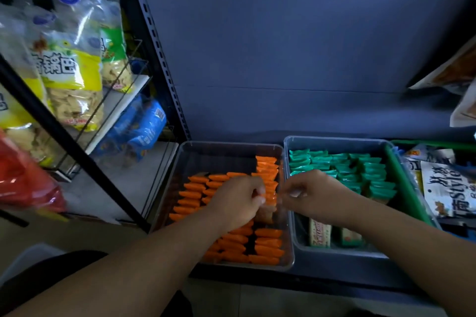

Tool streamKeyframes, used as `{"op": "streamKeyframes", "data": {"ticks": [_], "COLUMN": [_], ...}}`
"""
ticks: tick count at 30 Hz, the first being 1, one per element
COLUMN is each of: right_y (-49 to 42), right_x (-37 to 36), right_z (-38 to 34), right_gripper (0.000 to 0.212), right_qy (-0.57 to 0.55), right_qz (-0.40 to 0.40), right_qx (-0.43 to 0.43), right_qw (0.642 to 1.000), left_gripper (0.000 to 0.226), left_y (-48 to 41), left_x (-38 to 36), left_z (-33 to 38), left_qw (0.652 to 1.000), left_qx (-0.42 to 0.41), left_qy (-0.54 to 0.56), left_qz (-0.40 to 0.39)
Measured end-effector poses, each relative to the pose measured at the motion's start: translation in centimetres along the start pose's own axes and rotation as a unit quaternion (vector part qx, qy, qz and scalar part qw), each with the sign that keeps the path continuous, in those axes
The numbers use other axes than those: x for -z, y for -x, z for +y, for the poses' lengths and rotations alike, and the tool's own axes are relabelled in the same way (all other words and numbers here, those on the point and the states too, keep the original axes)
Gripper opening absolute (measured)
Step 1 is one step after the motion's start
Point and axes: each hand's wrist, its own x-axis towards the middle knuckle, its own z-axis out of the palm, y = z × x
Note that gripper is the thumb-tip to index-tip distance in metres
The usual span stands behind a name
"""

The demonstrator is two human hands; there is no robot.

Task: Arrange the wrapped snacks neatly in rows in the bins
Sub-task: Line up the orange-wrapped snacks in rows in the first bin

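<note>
Both reach over clear bin (226,145): left hand (235,200) pinches orange snack (270,199), right hand (315,194) curled, grip unclr.

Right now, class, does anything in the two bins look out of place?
Yes: in the right bin, a cream-wrapped bar lies flat at the front, unlike the green snacks packed in rows behind it.

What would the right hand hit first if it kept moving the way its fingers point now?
The right hand points left, so it would first meet the orange wrapped snack pinched by the left hand, just off its fingertips. Depth is unclear; it may already touch it.
</note>
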Motion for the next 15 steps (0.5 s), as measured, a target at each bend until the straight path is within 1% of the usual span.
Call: {"op": "streamKeyframes", "data": {"ticks": [2, 3, 4, 5, 7, 9, 12, 15], "right_y": [0.3, 0.5, 0.8, 1.0, 1.8, 2.5, 3.4, 3.9], "right_x": [0.2, 0.4, 0.5, 0.7, 1.2, 1.6, 1.8, 1.7], "right_z": [-0.8, -1.4, -2.2, -3.0, -4.6, -5.7, -6.6, -6.8], "right_gripper": [0.030, 0.036, 0.037, 0.033, 0.017, 0.009, 0.011, 0.013], "right_qy": [-0.055, -0.107, -0.159, -0.201, -0.250, -0.282, -0.312, -0.321], "right_qz": [0.027, 0.039, 0.048, 0.054, 0.054, 0.037, 0.013, 0.013], "right_qx": [0.002, 0.008, 0.019, 0.031, 0.048, 0.058, 0.064, 0.069], "right_qw": [0.998, 0.993, 0.986, 0.978, 0.966, 0.957, 0.948, 0.944], "left_gripper": [0.004, 0.004, 0.004, 0.006, 0.007, 0.004, 0.004, 0.005], "left_y": [0.3, 0.5, 1.0, 1.6, 3.1, 4.5, 5.7, 5.4], "left_x": [1.9, 3.1, 4.4, 5.6, 7.2, 7.9, 7.7, 7.5], "left_z": [0.6, 0.9, 1.5, 1.9, 2.6, 2.7, 2.7, 3.3], "left_qw": [1.000, 0.999, 0.997, 0.994, 0.987, 0.974, 0.954, 0.948], "left_qx": [-0.002, -0.011, -0.016, -0.024, -0.020, 0.017, 0.054, 0.050], "left_qy": [0.020, 0.028, 0.052, 0.082, 0.129, 0.186, 0.252, 0.263], "left_qz": [0.024, 0.040, 0.051, 0.063, 0.093, 0.126, 0.150, 0.172]}}
